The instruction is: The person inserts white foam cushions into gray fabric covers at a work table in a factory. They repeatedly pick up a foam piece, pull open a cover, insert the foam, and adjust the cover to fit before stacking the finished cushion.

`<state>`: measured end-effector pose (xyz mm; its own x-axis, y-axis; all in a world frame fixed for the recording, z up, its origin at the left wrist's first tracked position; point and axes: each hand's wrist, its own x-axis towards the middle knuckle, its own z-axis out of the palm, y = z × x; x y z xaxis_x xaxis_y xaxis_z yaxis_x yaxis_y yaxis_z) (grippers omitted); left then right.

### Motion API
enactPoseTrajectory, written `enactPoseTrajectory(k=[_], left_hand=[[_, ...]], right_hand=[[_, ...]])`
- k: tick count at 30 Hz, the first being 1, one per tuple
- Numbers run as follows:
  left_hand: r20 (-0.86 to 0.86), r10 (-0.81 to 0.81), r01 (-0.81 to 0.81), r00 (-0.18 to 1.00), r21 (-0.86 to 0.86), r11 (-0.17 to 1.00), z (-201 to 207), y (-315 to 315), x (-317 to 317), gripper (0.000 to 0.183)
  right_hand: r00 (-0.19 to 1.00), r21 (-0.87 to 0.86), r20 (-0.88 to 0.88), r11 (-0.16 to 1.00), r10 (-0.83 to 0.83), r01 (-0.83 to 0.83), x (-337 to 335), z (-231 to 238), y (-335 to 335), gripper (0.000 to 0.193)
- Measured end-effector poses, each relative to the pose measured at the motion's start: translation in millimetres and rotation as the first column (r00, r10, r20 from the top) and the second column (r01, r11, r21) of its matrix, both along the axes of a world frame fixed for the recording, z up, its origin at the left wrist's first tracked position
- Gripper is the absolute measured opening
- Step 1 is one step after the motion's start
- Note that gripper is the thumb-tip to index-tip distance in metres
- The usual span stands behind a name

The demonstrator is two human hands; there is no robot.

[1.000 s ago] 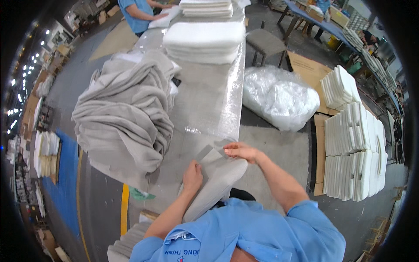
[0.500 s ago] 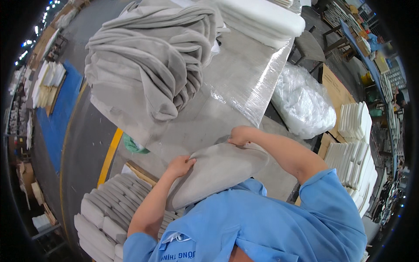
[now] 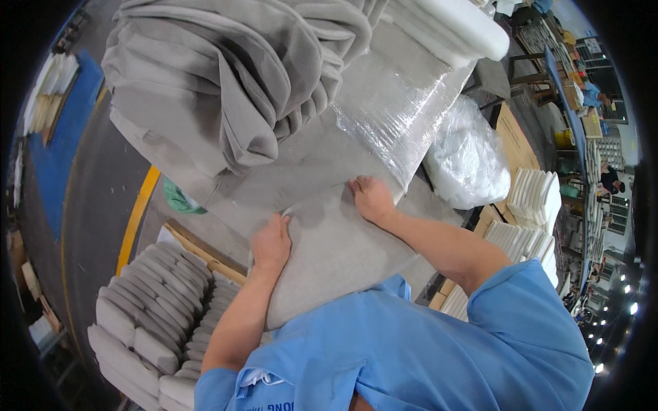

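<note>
A grey fabric cushion cover (image 3: 329, 257) lies between my arms, its near end against my blue shirt. My left hand (image 3: 272, 241) pinches its far edge at the left corner. With fingers closed, my right hand (image 3: 371, 198) grips the same edge farther right. The edge stretches between the two hands over the grey table (image 3: 301, 175). Whatever is inside the cover is hidden. Beyond my hands, a big pile of grey fabric covers (image 3: 226, 82) fills the far left of the table.
White padding (image 3: 449, 31) lies at the table's far end beside clear plastic film (image 3: 401, 113). On the right are a clear bag of white stuff (image 3: 469, 154) and stacked white pads (image 3: 531, 198). Rows of grey cushions (image 3: 147, 308) stand at lower left; a green cloth (image 3: 181, 198) hangs nearby.
Both hands have moved a little away from my body and left, drawing the cover's far edge out flatter over the table. The view has shifted, so the grey pile looks closer.
</note>
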<state>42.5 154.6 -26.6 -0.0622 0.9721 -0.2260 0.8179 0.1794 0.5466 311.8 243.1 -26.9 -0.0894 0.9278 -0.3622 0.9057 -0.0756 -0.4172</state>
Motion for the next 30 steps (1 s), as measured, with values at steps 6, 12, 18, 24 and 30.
enactPoseTrajectory(k=[6, 12, 18, 24, 30], left_hand=[[0.048, -0.032, 0.036, 0.998, -0.081, 0.996, 7, 1, -3, 0.034], [0.161, -0.026, 0.084, 0.987, -0.37, 0.925, 34, -12, -55, 0.043], [0.033, 0.089, -0.078, 0.995, -0.237, 0.968, 21, -37, -48, 0.038], [-0.103, 0.119, -0.132, 0.988, -0.132, 0.982, 4, -37, -47, 0.036], [-0.121, 0.001, -0.014, 0.993, -0.103, 0.995, 9, -40, -65, 0.043]], right_hand=[[0.985, 0.095, -0.165, 0.993, -0.057, 0.074, -3, -1, 2, 0.042], [0.989, 0.061, -0.145, 0.998, 0.033, -0.024, 3, 0, 5, 0.037], [0.989, 0.087, -0.148, 0.996, 0.011, 0.002, 3, -3, -2, 0.036], [0.99, 0.105, -0.137, 0.994, 0.017, -0.003, 1, -10, -7, 0.031], [0.98, -0.157, -0.187, 0.982, 0.073, -0.103, 11, 12, 16, 0.035]])
